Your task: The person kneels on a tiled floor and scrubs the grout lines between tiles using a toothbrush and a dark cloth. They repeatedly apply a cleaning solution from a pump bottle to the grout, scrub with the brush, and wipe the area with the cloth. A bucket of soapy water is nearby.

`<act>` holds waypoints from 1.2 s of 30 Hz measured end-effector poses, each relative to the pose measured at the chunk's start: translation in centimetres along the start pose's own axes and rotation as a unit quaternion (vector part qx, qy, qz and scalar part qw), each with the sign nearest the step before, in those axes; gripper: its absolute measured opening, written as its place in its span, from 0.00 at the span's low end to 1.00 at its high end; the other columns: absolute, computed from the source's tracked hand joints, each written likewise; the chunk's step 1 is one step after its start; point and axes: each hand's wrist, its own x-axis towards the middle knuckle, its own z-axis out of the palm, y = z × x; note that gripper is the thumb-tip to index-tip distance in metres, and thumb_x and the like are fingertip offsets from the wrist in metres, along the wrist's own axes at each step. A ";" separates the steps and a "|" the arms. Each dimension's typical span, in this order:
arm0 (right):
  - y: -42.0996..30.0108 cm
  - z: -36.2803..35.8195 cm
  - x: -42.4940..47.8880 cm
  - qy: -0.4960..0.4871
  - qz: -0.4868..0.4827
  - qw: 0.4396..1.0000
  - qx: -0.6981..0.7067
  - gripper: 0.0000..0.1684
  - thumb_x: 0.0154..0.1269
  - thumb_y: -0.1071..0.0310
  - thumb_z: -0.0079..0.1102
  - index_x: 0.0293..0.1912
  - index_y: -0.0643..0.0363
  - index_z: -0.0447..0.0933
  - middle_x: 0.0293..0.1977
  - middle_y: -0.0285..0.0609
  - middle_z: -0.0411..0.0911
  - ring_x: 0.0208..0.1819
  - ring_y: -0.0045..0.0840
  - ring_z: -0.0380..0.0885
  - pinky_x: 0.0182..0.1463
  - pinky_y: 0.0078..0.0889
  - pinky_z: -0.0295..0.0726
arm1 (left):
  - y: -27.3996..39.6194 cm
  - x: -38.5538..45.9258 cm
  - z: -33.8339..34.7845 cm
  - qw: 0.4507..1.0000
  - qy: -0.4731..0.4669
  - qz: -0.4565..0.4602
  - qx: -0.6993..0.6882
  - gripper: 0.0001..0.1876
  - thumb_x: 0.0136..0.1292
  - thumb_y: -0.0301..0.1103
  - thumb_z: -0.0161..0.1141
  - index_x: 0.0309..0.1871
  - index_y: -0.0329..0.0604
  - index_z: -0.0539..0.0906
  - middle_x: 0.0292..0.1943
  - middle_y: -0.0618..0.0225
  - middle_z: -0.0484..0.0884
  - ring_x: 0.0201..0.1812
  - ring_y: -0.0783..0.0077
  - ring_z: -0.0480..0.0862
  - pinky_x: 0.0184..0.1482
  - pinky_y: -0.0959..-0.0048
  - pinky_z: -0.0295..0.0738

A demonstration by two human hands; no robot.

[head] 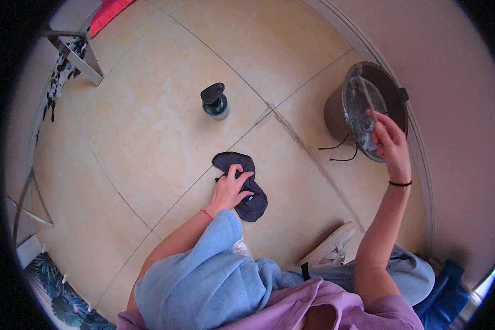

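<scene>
My left hand (pixel 231 189) rests on a dark grey cloth item (pixel 253 206), perhaps a slipper or insole, lying on the tiled floor, with its fingers spread and bent over it. My right hand (pixel 387 134) pinches a thin, light brown stick or brush handle (pixel 368 95) over the mouth of a grey bucket (pixel 336 113). The stick's far end reaches towards the bucket's back rim. Something pale and wet-looking is inside the bucket; I cannot tell what. A pump bottle (pixel 215 105) with a black top stands on the floor ahead of my left hand.
The bucket stands against the wall (pixel 458 123) at the right, with black cords (pixel 344 159) hanging from it. My shoe (pixel 332 247) is on the floor near my knees. Metal legs (pixel 82 62) and a red cloth (pixel 109 14) are at the upper left.
</scene>
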 end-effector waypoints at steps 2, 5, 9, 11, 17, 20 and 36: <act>-1.3 3.1 -1.4 -0.054 0.002 0.998 -0.017 0.20 0.75 0.60 0.53 0.63 0.52 0.74 0.25 0.21 0.66 0.23 0.04 0.59 0.23 0.10 0.56 | 0.1 0.2 0.1 1.000 0.001 0.004 0.000 0.31 0.48 0.37 0.76 0.57 0.51 0.78 0.54 0.60 0.68 0.42 0.50 0.82 0.45 0.57 0.80; 5.1 7.7 -0.1 -0.107 0.029 0.992 -0.061 0.18 0.76 0.56 0.51 0.57 0.53 0.77 0.24 0.25 0.69 0.23 0.10 0.64 0.26 0.15 0.63 | 0.4 0.4 0.2 1.000 0.007 0.014 0.001 0.31 0.47 0.37 0.76 0.57 0.52 0.78 0.54 0.60 0.68 0.41 0.50 0.82 0.44 0.57 0.80; 13.1 10.6 -0.4 -0.065 0.048 0.939 -0.334 0.22 0.74 0.50 0.46 0.52 0.55 0.79 0.38 0.51 0.83 0.41 0.44 0.81 0.42 0.46 0.78 | 0.3 0.5 0.3 1.000 0.009 0.009 -0.004 0.30 0.46 0.37 0.76 0.56 0.51 0.78 0.53 0.60 0.68 0.40 0.50 0.82 0.43 0.57 0.80; 17.0 10.2 -1.6 -0.061 0.091 0.907 -0.407 0.23 0.74 0.48 0.45 0.50 0.54 0.80 0.43 0.54 0.81 0.46 0.49 0.80 0.47 0.50 0.78 | 0.0 0.4 0.6 1.000 0.015 0.012 -0.005 0.31 0.46 0.37 0.76 0.56 0.51 0.78 0.53 0.61 0.68 0.40 0.51 0.82 0.43 0.57 0.80; 20.1 9.7 -1.8 -0.080 0.078 0.910 -0.400 0.32 0.74 0.41 0.35 0.50 0.55 0.81 0.43 0.57 0.81 0.46 0.50 0.80 0.51 0.51 0.77 | -0.3 0.2 0.7 0.998 0.044 0.038 -0.005 0.31 0.46 0.37 0.76 0.56 0.52 0.79 0.53 0.61 0.69 0.39 0.51 0.82 0.42 0.59 0.80; 19.9 11.2 2.1 -0.096 0.102 0.890 -0.435 0.39 0.73 0.36 0.29 0.49 0.57 0.81 0.46 0.56 0.81 0.48 0.51 0.79 0.52 0.52 0.76 | -0.2 0.7 1.0 0.999 0.037 0.035 -0.009 0.31 0.46 0.37 0.76 0.56 0.52 0.79 0.53 0.61 0.69 0.40 0.51 0.82 0.42 0.59 0.80; 17.3 11.1 1.2 -0.101 0.143 0.858 -0.483 0.42 0.73 0.34 0.27 0.44 0.56 0.84 0.43 0.54 0.82 0.46 0.51 0.81 0.53 0.50 0.77 | -0.3 0.3 0.4 1.000 0.016 0.008 -0.009 0.32 0.46 0.38 0.76 0.57 0.54 0.78 0.54 0.62 0.69 0.43 0.52 0.82 0.45 0.59 0.80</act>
